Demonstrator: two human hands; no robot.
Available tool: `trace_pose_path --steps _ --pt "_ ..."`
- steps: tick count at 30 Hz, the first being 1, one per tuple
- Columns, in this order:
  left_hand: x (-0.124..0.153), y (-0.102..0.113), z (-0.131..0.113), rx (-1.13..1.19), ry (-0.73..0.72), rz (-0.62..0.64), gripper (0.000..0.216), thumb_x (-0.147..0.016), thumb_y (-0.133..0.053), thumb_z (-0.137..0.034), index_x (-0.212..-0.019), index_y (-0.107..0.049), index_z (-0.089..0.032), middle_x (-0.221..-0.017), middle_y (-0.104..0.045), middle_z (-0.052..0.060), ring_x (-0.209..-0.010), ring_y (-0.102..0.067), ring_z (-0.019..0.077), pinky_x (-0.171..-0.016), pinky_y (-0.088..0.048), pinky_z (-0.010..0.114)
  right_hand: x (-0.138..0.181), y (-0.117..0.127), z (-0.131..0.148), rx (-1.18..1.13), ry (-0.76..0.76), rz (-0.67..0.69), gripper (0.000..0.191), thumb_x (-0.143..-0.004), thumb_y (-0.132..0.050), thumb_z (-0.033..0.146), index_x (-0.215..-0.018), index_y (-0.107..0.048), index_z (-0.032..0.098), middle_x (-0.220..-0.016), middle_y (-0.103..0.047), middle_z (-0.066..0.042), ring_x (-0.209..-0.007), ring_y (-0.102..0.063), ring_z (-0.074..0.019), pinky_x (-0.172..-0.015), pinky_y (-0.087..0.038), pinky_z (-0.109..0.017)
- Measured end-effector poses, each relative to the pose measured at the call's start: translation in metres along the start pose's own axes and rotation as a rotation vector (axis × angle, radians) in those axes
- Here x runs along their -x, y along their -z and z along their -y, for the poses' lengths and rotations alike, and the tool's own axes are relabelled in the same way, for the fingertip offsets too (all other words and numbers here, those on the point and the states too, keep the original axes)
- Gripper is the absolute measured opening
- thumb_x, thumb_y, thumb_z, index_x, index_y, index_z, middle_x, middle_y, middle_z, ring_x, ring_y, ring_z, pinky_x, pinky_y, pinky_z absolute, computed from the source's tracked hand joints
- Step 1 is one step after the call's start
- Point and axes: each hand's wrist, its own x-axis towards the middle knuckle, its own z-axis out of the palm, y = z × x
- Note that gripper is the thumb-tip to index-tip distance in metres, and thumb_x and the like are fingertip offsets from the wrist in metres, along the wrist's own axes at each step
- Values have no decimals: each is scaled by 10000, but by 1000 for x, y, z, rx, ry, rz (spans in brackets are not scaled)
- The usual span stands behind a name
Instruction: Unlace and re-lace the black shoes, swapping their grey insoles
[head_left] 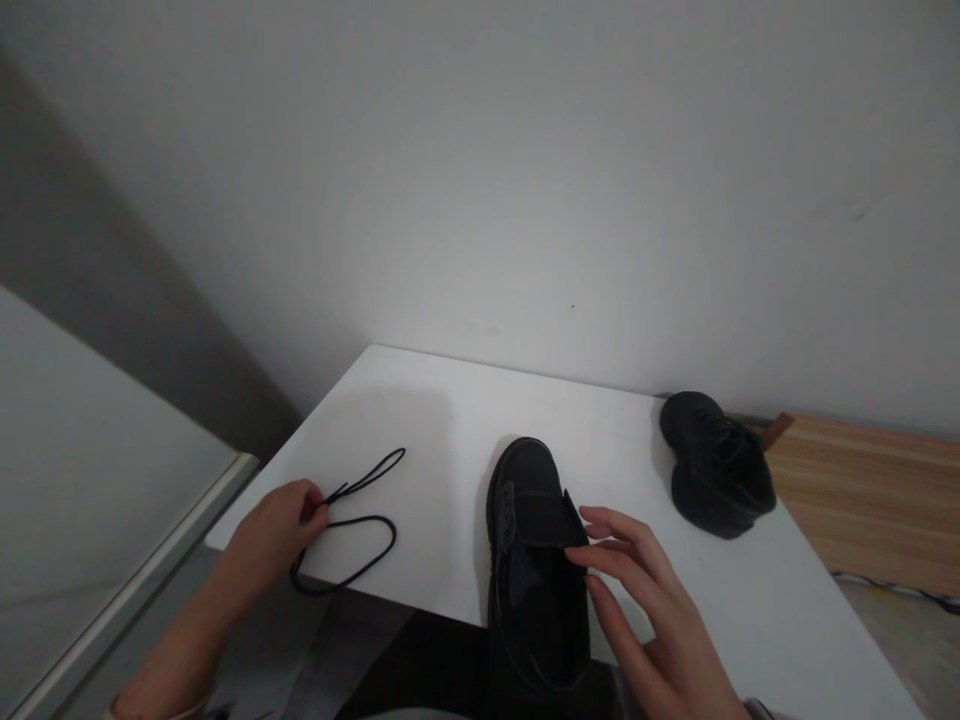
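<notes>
Bare hands and forearms
Left hand (274, 530) and right hand (652, 610) slender, long-fingered, nails short and plain

A plain room in a home, it seems: bare white wall (525, 180), small white surface (420, 420), wood-look floor (862, 490), a cable (900, 588) lying there.

Your left hand (274, 525) hides part of the lace (352, 540). The near shoe (529, 560) loses its heel end in darkness at the bottom edge, which also cuts your right hand (660, 620) at the wrist.
</notes>
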Motion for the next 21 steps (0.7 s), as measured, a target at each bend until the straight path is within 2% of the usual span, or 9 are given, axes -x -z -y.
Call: trace_pose_path --steps 5,8,11,14,17,19,21 --pt "4 -5 -10 -54 -58 -65 139 -784 -456 -365 -720 -481 -244 -802 -643 106 -862 -633 336 -778 -474 420 -2 2 9 2 10 -40 324 -968 -467 113 -1210 -589 291 -1381 -444 -84 -1272 -525 -201 -984 -531 -303" --pt "4 0 -18 -38 -57 -76 132 -822 -433 -364 -776 -465 -244 -777 -642 79 -794 -646 302 -741 -492 401 -4 4 15 -13 24 -53 338 -967 -456 93 -1207 -583 295 -1379 -434 -81 -1271 -513 -191 -996 -517 -303" --pt "10 12 -39 73 -114 -84 198 -864 -442 -417 -891 -511 -234 -820 -680 57 -778 -669 257 -729 -520 356 -7 5 22 -39 40 -57 357 -961 -452 75 -1207 -583 299 -1377 -432 -85 -1277 -499 -197 -1004 -510 -322" --pt "24 30 -75 293 -319 -137 256 -891 -524 -472 -941 -596 -232 -918 -714 52 -863 -679 240 -790 -536 325 -15 5 30 -87 39 -71 339 -968 -454 87 -1196 -595 294 -1365 -454 -96 -1281 -495 -212 -1007 -505 -348" --pt "44 50 -114 416 -552 -57 153 -941 -579 -378 -917 -659 -250 -867 -712 21 -800 -680 189 -691 -535 236 -29 4 42 -194 22 -80 318 -986 -444 108 -1180 -610 298 -1349 -506 -85 -1272 -513 -198 -1028 -484 -347" --pt "56 60 -135 505 -711 15 67 -935 -623 -265 -925 -688 -277 -849 -715 -4 -784 -686 154 -698 -539 193 -39 4 51 -290 15 -46 344 -1000 -424 112 -1213 -603 315 -1364 -534 -60 -1282 -515 -175 -1062 -457 -334" --pt "65 67 -152 594 -814 90 135 -923 -641 -185 -945 -703 -303 -847 -724 -24 -775 -694 131 -701 -547 166 -46 5 58 -385 29 34 379 -1007 -420 121 -1283 -577 329 -1387 -553 -42 -1312 -501 -163 -1108 -417 -334"
